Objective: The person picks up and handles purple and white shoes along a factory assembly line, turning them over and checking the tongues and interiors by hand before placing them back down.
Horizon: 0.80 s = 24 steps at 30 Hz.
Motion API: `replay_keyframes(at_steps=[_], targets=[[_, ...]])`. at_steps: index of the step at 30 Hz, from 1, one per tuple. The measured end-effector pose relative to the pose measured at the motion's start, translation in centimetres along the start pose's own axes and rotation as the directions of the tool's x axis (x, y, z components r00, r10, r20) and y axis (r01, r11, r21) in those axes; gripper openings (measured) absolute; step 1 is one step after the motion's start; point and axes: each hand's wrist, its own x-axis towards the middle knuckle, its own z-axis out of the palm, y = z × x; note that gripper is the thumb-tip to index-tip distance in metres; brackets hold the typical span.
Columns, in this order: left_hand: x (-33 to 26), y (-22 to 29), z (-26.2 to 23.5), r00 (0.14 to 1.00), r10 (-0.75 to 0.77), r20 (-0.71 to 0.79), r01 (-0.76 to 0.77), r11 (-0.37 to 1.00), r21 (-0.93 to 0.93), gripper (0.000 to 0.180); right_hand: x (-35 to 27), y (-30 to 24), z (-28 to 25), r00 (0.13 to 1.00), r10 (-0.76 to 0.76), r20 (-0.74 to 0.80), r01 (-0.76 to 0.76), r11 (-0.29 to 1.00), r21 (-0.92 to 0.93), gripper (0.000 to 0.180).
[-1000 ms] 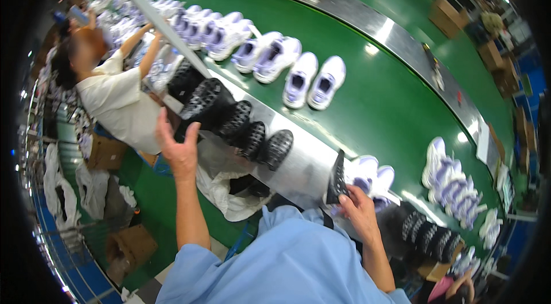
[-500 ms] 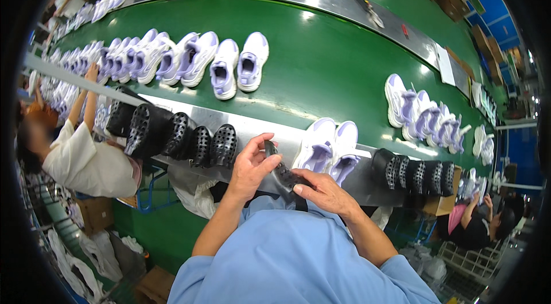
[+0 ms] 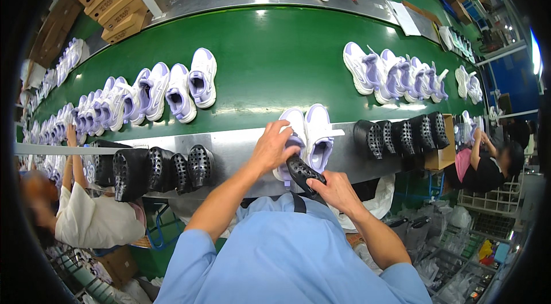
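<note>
Brings black perforated form (image 3: pixel 301 173) to the heel of a white-and-lilac shoe (image 3: pixel 293 116), just off centre toward five o'clock.
Gripped the form with both hands a moment ago, left of the shoe; now pinches it between thumb and fingers of the right hand (image 3: pixel 338 192) alone, and lays the left hand (image 3: pixel 268 152) over the shoe's collar, fingers parted, impossible to tell how firmly. Seems, by that change, to have gone from handling the form alone to working it together with the shoe; impossible to tell whether touching the opening or just above it. Has an open carton (image 3: pixel 439 160) at three o'clock, impossible to see into, beyond a row of black forms (image 3: pixel 406 137); stacked cardboard boxes (image 3: pixel 123 17) at ten, likewise concealing any contents.
</note>
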Motion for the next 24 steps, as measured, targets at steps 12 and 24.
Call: replay_keyframes(at_steps=[12, 24], targets=[[1.2, -3.0, 1.6, 0.873, -0.124, 0.472, 0.256, 0.94, -0.226, 0.018, 7.2, 1.5, 9.1, 0.919, -0.307, -0.247, 0.108, 0.799, -0.592, 0.029], [-2.5, -4.4, 0.9, 0.994, -0.109, 0.027, 0.111, 0.99, -0.086, 0.057, 7.5, 1.9, 8.8, 0.818, -0.436, -0.376, 0.312, 0.885, -0.346, 0.037]])
